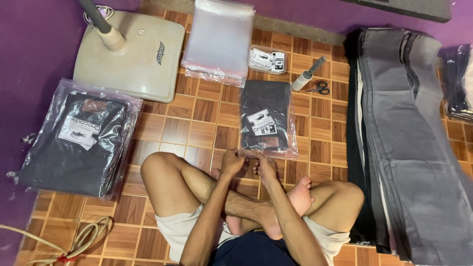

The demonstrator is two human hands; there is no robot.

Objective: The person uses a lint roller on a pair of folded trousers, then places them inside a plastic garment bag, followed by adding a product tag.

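The bagged dark garment (266, 118) lies flat on the wooden floor (197, 118), long axis running away from the person. Left hand (232, 161) and right hand (266, 165) pinch its near edge. Scissors (320, 88) lie beyond it.

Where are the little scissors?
The scissors lie on the wooden floor, upper middle of the head view, beside the lint roller and left of the grey trousers stack.
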